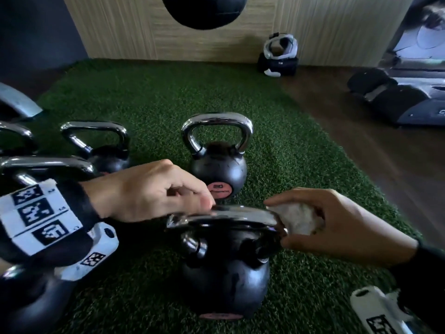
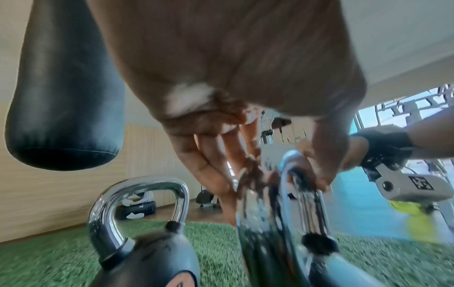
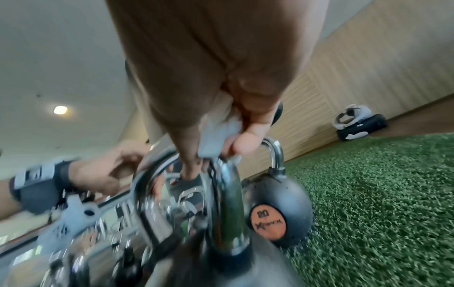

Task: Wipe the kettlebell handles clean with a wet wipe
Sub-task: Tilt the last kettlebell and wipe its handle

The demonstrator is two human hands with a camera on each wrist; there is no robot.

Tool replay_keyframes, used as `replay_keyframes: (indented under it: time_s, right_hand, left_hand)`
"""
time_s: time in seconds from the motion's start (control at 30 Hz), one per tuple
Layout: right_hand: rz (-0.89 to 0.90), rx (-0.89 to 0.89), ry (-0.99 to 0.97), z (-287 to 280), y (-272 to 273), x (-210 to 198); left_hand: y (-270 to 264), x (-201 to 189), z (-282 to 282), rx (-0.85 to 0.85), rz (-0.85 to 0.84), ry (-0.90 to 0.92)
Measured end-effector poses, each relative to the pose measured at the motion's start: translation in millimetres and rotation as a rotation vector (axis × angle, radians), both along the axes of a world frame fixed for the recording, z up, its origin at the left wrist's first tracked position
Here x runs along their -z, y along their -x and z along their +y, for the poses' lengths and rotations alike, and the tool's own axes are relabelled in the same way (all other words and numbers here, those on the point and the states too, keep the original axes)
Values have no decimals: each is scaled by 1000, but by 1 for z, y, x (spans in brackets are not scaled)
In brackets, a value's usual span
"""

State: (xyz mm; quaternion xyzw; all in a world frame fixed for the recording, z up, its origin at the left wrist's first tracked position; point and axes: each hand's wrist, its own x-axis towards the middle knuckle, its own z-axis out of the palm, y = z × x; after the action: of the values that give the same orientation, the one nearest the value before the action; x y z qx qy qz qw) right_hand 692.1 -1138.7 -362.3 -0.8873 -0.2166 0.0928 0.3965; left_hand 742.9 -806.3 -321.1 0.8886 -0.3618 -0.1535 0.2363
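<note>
A black kettlebell (image 1: 224,273) stands on green turf right below me, its chrome handle (image 1: 224,214) running left to right. My left hand (image 1: 207,201) pinches the handle's left part, thumb on top and fingers curled behind it. My right hand (image 1: 281,227) grips a crumpled white wet wipe (image 1: 296,220) and presses it round the handle's right bend. In the right wrist view the wipe (image 3: 216,139) sits between thumb and fingers against the chrome. Blur hides the exact finger contact in the left wrist view.
A second kettlebell (image 1: 218,165) marked 20 (image 3: 267,223) stands just behind; several more crowd the left (image 1: 106,150). A black punching bag (image 1: 204,10) hangs above the turf (image 1: 156,92). A headset on a black box (image 1: 279,56) and a treadmill (image 1: 397,97) sit at the right.
</note>
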Motion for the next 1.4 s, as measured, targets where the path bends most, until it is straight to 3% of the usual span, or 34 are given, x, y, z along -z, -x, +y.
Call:
replay_keyframes:
  time_s: [0.07,0.1,0.17,0.23,0.33,0.43,0.53,0.73,0.83,0.93,1.07,1.2,1.4]
  right_hand:
    - [177,-61,-185,-7,-16,-1]
    - [228,-51,-273,-8,-24,-1]
    - [243,11,-357,-4,-41,-1]
    - [184,67,-316,9,-55,-5]
    - [139,152,-236,32,-79,-14]
    - [95,243,-211,49,-99,-22]
    - [86,315,-228,60,-111,-36]
    - [81,337,-54,66,-132,-77]
    - [63,350,-90,64,-143,-87]
    - [-33,379,-175,62,-157,-80]
    - [-203,362,-189,67,-178,-55]
    - [-405,463,-273,83,-195,-36]
    - [-553,386,-77,94,-215,-22]
  left_hand:
    - [-24,13,-12,-73,112,116]
    - [-35,22,-18,-96,67,109]
    - [-61,42,-28,-111,-179,-40]
    - [-88,61,-38,-100,-430,-144]
    - [-126,77,-53,-81,-581,-269]
    - [-147,102,-64,-106,-491,-436]
    - [-144,127,-67,-146,-380,-446]
    - [-145,141,-69,-181,-443,-398]
    - [-141,152,-63,-183,-479,-354]
    - [-134,162,-66,-203,-537,-393]
    - [-135,171,-68,-207,-520,-280]
    - [-138,175,-66,-229,-539,-226]
    - [-137,170,-62,-209,-514,-228]
